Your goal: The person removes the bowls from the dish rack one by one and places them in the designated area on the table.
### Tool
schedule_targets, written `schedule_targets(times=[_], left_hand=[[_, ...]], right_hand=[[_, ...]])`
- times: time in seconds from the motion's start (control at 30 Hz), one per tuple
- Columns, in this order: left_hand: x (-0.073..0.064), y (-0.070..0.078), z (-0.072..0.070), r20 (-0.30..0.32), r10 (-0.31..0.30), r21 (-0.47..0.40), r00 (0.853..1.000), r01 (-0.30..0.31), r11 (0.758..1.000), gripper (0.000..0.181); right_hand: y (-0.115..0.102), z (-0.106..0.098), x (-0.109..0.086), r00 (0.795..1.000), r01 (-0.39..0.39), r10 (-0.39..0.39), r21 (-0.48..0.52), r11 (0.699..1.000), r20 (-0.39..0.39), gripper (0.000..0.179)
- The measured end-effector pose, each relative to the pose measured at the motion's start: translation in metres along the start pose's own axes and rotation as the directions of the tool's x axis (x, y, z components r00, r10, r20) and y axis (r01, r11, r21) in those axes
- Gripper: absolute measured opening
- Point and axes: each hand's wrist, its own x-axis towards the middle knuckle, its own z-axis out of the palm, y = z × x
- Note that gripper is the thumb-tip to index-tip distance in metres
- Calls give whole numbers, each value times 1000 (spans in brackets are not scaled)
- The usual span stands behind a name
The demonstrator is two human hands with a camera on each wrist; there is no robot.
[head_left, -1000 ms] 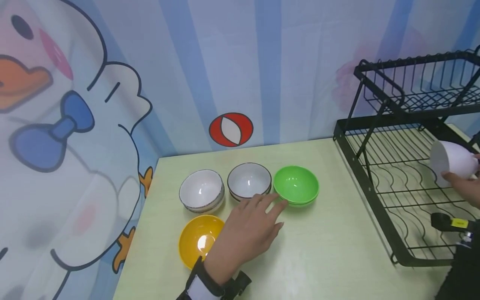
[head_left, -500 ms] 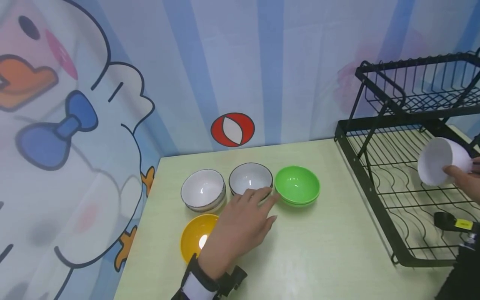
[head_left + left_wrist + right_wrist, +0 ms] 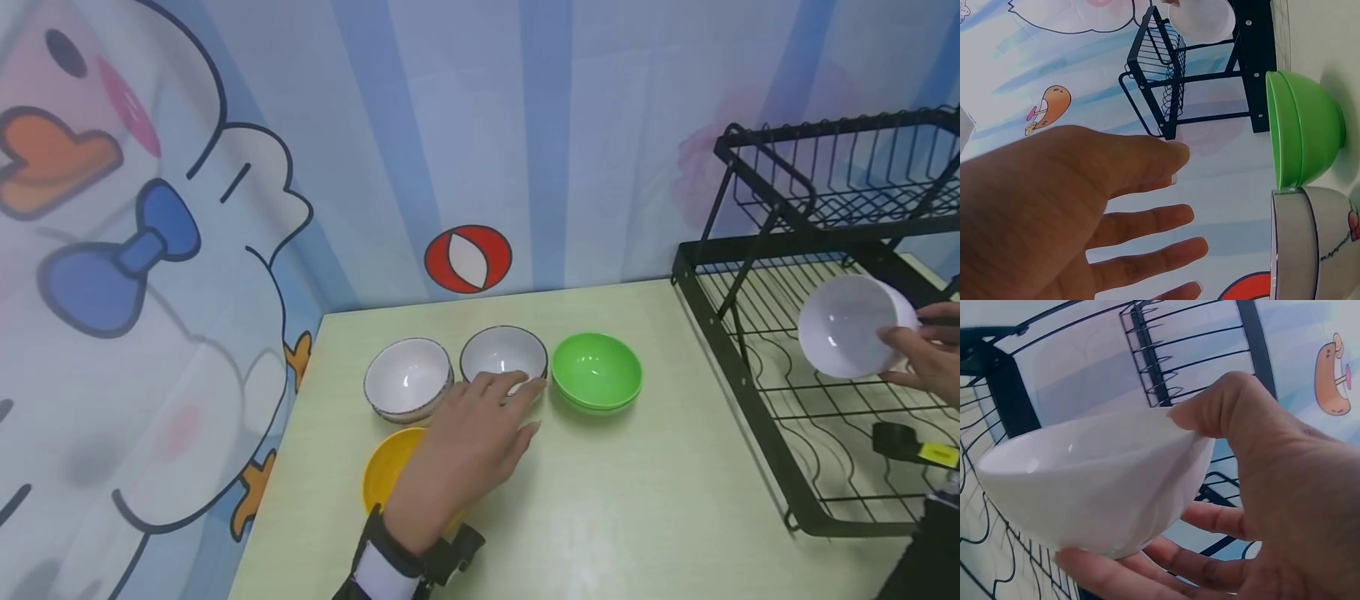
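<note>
My right hand (image 3: 933, 354) holds a white bowl (image 3: 1097, 481) over the lower tier of the black dish rack (image 3: 727, 375). In the right wrist view the thumb is at its rim and fingers curl beneath it. My left hand (image 3: 465, 446), fingers spread and holding nothing, hovers over the table in front of the bowls. It partly covers a yellow bowl (image 3: 390, 467) and the front of a middle stack of white dark-rimmed bowls (image 3: 502, 350). Left of that stack is another pair of white bowls (image 3: 408, 379); to its right, stacked green bowls (image 3: 596, 371).
The rack's upper tier (image 3: 847, 167) rises at the back right, against a printed blue backdrop (image 3: 600, 125). A cartoon duck (image 3: 180, 375) covers the backdrop on the left. Pale tabletop (image 3: 637, 500) lies between the bowls and the rack.
The white bowl has moved left over the rack with my right hand, its opening turning more toward the head camera. My left hand has drifted slightly left, away from the green bowls.
</note>
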Motion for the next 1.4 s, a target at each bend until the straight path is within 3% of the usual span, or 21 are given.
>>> schedule_targets(times=[0.27,0.53,0.63,0.7,0.87,1.1,1.2,1.27,1.4], left_hand=[[-3,-6,0,-31,-5,13,1000,5,1000,48],[-5,-8,0,-62,-1,6,998,1,1000,47],[-5,-9,-1,-68,-8,10,998,8,1000,47],[-6,-10,-1,-76,-10,12,997,10,1000,47],[-6,-12,-1,-85,-6,13,996,7,1000,46],[-7,-14,-3,-61,-19,-9,998,18,1000,50],[-8,-14,-5,-64,-27,-6,998,27,1000,50],[-8,-15,-6,-62,-34,-5,997,34,999,50],[-8,-17,-7,-47,-43,-10,998,42,999,50]], right_hand=[[3,5,7,994,-1,4,-21,1000,106,55],[12,11,11,961,114,-101,-34,993,256,65],[3,12,5,950,128,-109,-46,991,294,67],[-12,10,-6,945,140,-118,-50,989,306,67],[-73,-5,-46,928,150,-111,-82,985,355,65],[-161,-24,-98,844,167,-107,-68,984,525,73],[-179,-25,-108,822,180,-100,-90,980,560,69],[-181,-22,-110,814,202,-116,-90,975,569,75],[-183,-17,-110,775,229,-147,-57,972,615,83]])
